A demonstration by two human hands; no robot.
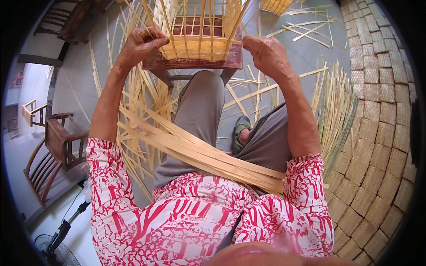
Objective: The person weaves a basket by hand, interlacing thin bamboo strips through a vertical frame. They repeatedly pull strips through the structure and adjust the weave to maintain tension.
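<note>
A half-woven bamboo basket [191,52] stands on a dark red wooden stool [195,63] in front of me, its upright stakes rising unwoven. At the basket's left front corner, my left hand [143,46] is closed in a pinch on a bamboo strip. My right hand [267,54] pinches at the right front corner, where a thin strip along the top of the front wall runs up to its fingertips. Fingers hide the exact grip on both sides. Across my lap lies a bundle of flat bamboo strips [199,150].
Loose bamboo strips [144,88] litter the floor left of my legs, with a greenish bundle [335,102] at the right. Stacked woven blocks [372,133] line the right side. Wooden chairs [57,137] stand at left, near a fan [55,248]. Another basket [276,5] sits beyond.
</note>
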